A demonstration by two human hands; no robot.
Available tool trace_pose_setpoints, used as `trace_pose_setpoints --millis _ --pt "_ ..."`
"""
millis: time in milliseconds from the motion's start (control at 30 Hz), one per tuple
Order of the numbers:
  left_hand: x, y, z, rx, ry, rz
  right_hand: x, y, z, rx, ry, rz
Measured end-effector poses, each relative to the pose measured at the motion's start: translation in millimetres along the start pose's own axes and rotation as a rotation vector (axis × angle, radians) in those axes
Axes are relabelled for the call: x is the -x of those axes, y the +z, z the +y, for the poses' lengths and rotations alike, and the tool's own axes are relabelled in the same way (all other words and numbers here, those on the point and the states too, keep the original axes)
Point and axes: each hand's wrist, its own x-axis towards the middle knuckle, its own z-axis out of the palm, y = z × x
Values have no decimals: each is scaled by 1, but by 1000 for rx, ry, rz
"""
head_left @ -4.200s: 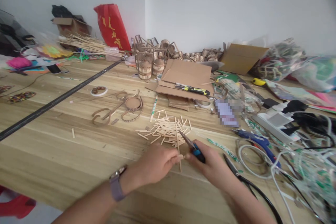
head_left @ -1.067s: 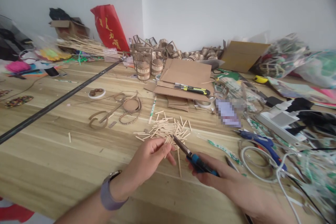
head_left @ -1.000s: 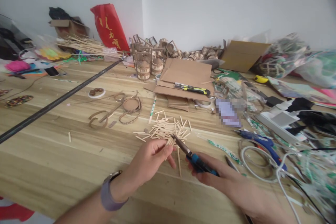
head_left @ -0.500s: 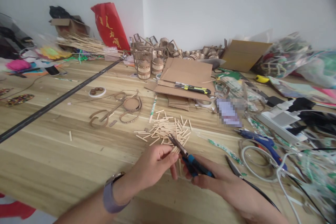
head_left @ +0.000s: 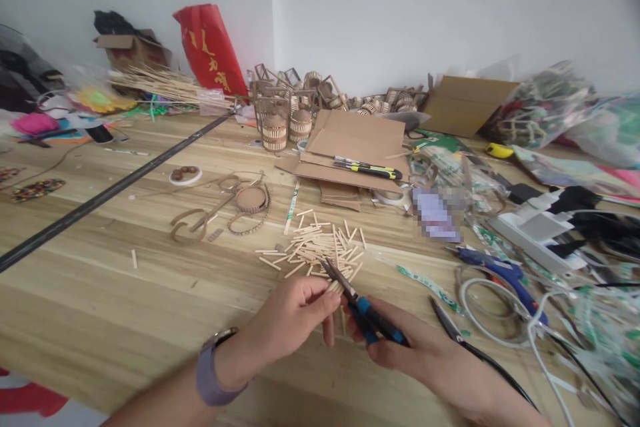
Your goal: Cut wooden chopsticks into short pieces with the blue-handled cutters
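Several thin wooden sticks (head_left: 335,287) are pinched between the thumb and fingers of my left hand (head_left: 295,313), which wears a watch with a lilac band (head_left: 213,373). My right hand (head_left: 405,340) is closed round the blue and black handles of a pair of scissors (head_left: 373,317). Its dark blades lie at the sticks' ends, slightly apart at the tips. Just beyond both hands, a loose pile of short cut sticks (head_left: 313,243) is spread on the wooden table (head_left: 150,320).
Cardboard sheets (head_left: 355,137) bear a utility knife (head_left: 367,168). Small stick-covered buckets (head_left: 275,132) stand behind. To the right lie a blue glue gun (head_left: 500,273), dark pliers or shears (head_left: 445,319), cables and a power strip (head_left: 537,237). A long black rail (head_left: 120,190) crosses the left side.
Hardly anything differs. The scissors and my right hand have shifted very slightly, while my left hand still pinches the sticks in the same place.
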Motion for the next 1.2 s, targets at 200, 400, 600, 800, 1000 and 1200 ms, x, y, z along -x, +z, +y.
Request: trace_pose_setpoints --millis 200,400,600,800,1000,1200 --pt "1 -1 1 -57 -48 8 0 3 -2 73 -20 35" --pt "0 -4 0 -47 -77 10 -6 11 7 175 -61 136" --pt "-1 -7 -3 -36 -85 18 -12 19 11 218 -106 192" --pt "0 -9 0 -91 -106 16 -13 21 14 228 -119 218" --pt "4 -9 7 -199 -106 32 -11 15 12 111 -77 134" --pt "1 -6 3 5 -147 16 -4 5 9 -149 -29 14"
